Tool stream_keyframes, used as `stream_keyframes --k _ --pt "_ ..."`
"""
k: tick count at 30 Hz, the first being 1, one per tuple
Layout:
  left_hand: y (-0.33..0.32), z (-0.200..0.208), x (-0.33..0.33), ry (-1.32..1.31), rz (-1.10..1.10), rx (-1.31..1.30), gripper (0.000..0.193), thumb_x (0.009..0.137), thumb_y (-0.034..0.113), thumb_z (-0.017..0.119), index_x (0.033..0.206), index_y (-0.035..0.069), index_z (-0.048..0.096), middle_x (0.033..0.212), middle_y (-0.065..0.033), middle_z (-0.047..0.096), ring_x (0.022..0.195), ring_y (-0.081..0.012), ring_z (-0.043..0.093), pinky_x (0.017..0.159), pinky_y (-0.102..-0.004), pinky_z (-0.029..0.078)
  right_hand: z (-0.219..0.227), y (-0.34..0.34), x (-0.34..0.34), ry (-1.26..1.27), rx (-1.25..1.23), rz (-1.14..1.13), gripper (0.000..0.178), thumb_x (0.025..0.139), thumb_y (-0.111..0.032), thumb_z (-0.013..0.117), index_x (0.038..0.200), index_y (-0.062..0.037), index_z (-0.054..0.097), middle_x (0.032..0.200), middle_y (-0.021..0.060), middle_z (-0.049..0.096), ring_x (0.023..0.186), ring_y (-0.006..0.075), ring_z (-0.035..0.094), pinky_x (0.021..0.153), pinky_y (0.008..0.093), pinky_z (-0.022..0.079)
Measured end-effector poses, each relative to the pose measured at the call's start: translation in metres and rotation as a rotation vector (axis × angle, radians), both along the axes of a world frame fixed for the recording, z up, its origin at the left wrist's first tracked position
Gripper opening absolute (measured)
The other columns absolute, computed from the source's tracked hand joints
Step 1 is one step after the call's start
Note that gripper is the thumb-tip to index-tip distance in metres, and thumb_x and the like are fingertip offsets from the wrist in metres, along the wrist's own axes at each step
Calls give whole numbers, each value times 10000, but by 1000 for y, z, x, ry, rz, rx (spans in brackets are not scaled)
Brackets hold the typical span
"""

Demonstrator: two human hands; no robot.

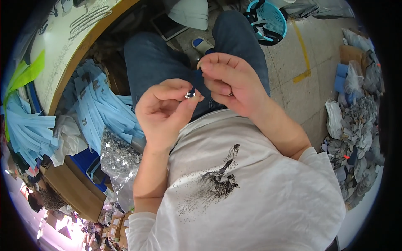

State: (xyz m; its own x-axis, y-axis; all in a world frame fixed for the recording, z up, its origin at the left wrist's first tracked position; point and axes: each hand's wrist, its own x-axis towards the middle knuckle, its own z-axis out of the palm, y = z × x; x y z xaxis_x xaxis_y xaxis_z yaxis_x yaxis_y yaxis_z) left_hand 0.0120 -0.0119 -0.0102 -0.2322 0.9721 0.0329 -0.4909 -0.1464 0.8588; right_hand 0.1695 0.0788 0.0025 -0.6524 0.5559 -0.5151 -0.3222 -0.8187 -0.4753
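Observation:
Above my lap, my left hand (161, 111) pinches a small shiny metal fastener (190, 94) with a bit of dark blue material beside it. Thumb and forefinger close around the piece, and its exact kind is too small to tell. My right hand (232, 81), a ring on one finger, is held a little farther away and to the right. Its thumb and forefinger are pressed together, with the other fingers curled. Something dark blue shows just under those fingertips, against my jeans, but what the right hand holds is unclear. The two hands are apart.
Bundles of light blue fabric strips (94, 98) hang at the left by a white table (46, 79). A clear bag of small shiny parts (119, 152) sits near my left forearm. A turquoise basket (274, 21) stands on the far floor; grey fabric scraps (356, 138) are heaped at right.

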Motion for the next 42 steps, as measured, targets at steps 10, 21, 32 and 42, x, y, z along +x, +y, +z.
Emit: stream_keyframes --k 10,21,32,42 --pt "2 -3 -4 -275 -106 68 236 818 -152 614 1012 -18 599 987 -184 631 893 -282 664 815 -395 572 13 -5 -9 -20 -27 34 119 958 -130 569 1016 -29 595 667 -51 468 513 14 380 398 184 251" --pt "-2 8 -30 -126 49 -5 199 861 -56 636 1049 1 603 954 -122 655 854 -190 661 678 -273 544 134 122 -71 -394 1343 -367 271 897 -265 626 939 -4 689 706 -3 620 621 56 544 570 211 427" --pt "142 58 -237 1243 655 -59 276 915 205 639 1080 -15 648 815 -26 651 603 -55 487 549 -206 394 3 19 -26 -24 -71 265 186 921 -105 463 1078 -34 533 779 27 525 507 65 402 391 198 247" --pt "219 54 -293 1562 600 -612 431 807 420 723 856 -8 705 691 -57 653 632 -146 575 605 -291 459 -15 -13 -3 -53 58 235 233 980 -230 565 1045 -7 556 714 -9 484 498 19 355 399 181 230"
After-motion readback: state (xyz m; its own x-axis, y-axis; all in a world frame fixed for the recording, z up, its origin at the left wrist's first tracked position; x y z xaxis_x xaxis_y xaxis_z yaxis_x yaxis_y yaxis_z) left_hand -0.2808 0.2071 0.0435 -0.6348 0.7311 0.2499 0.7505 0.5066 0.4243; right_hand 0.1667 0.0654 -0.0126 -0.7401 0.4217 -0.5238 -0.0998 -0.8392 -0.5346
